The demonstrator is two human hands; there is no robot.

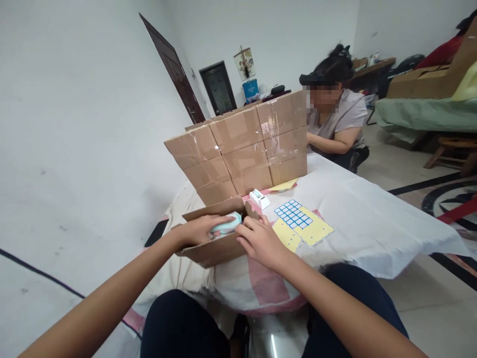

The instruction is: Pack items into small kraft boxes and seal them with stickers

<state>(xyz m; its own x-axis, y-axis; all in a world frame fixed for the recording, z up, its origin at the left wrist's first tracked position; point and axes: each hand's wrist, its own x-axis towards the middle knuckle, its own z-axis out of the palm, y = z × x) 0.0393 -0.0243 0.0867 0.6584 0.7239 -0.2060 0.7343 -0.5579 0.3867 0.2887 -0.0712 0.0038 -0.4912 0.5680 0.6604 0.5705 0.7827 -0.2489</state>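
On the table [357, 209] there, a box [214, 255] stands before a cardboard screen [244, 149]. Paper sheets [316, 232] lie right of the box.

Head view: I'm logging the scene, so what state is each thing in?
Small box: open at the top
Pale green item: in the box opening, left hand on it
Large cardboard panel: standing, taped
Yellow sheets: lying flat
Tablecloth: spread, hanging over the edge
White device: resting on tablecloth
Far door: looks shut

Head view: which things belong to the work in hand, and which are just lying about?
In hand:
pale green packet, under the left hand
open brown cardboard box around it, right hand at its rim

Seemingly lying about:
small white device
flat yellow sheets with blue grid
flat black object
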